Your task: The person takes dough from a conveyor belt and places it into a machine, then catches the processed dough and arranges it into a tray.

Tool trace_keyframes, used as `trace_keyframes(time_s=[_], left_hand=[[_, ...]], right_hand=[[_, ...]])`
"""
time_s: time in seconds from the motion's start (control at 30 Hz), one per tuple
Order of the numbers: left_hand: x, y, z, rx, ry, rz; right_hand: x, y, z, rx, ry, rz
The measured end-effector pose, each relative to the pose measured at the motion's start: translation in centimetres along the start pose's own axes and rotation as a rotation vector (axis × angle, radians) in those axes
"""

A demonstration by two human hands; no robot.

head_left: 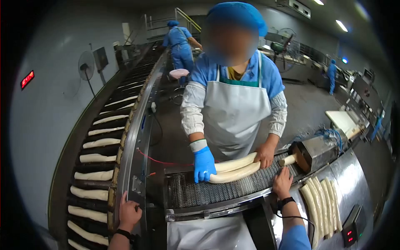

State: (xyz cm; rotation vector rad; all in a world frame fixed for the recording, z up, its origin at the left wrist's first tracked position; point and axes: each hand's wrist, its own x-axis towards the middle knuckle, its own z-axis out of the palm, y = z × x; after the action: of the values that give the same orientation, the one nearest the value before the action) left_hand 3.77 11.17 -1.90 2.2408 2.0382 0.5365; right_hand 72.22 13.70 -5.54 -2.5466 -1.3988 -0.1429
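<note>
My left hand (pixel 130 213) rests at the metal edge of the long tray conveyor, index finger extended and the others curled, holding nothing I can see. My right hand (pixel 283 182) lies at the near edge of the mesh belt (pixel 196 193), fingers apart, just below the end of a short dough piece (pixel 287 160) that sticks out of a metal housing. Left of it, a co-worker's blue-gloved hand (pixel 204 165) and bare hand (pixel 266 153) hold two long pale dough strips (pixel 235 173) side by side on the belt.
The tray conveyor (pixel 139 125) carries many dough strips in dark trays along my left. Several strips (pixel 318 204) lie on a steel table (pixel 354 179) at the right, beside a small device with red digits (pixel 351 233). A co-worker (pixel 237 104) stands opposite; others are farther back.
</note>
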Motion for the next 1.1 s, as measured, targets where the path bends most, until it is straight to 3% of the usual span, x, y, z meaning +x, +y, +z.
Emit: trace_keyframes(time_s=[0.57,0.9,1.1], left_hand=[[0.2,-0.3,0.0,0.030,0.030,0.015],[-0.1,0.1,-0.7,0.040,-0.018,-0.019],[-0.2,0.5,-1.1,0.041,-0.018,-0.014]], right_hand=[[2.6,-3.9,0.9,-0.031,0.018,-0.194],[0.4,-7.9,0.0,-0.005,0.179,-0.378],[-0.4,-9.9,-1.4,-0.134,0.055,-0.503]])
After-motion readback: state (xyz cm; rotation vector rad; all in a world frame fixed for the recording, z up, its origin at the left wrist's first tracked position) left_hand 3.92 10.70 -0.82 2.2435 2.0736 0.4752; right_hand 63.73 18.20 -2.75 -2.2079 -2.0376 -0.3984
